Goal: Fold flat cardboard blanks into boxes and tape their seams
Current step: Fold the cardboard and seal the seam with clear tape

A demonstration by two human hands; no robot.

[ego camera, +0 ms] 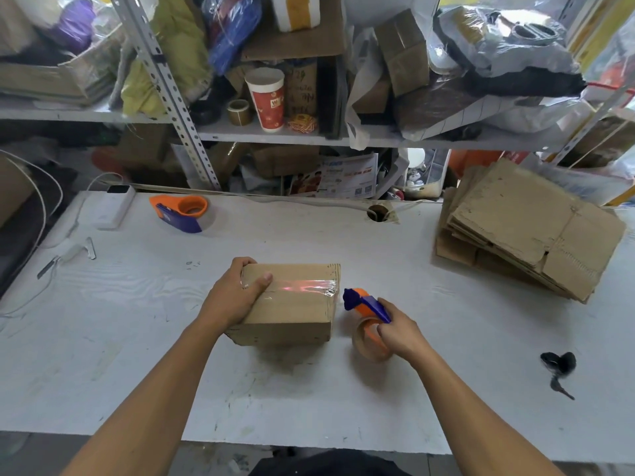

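Two hands work: the left hand (237, 292) grasps the box (292, 304) by its left end; the right hand (400, 333) grasps the tape dispenser (369, 317) just right of the box.

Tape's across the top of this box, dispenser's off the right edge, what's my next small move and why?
Probably smooth the tape end down over the box edge. The tape dispenser in your right hand looks clear of the box, the strip looks wrinkled there, and your left hand steadies the box.

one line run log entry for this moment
left hand: holds brown cardboard box | right hand: grips orange-blue tape dispenser | top seam: taped
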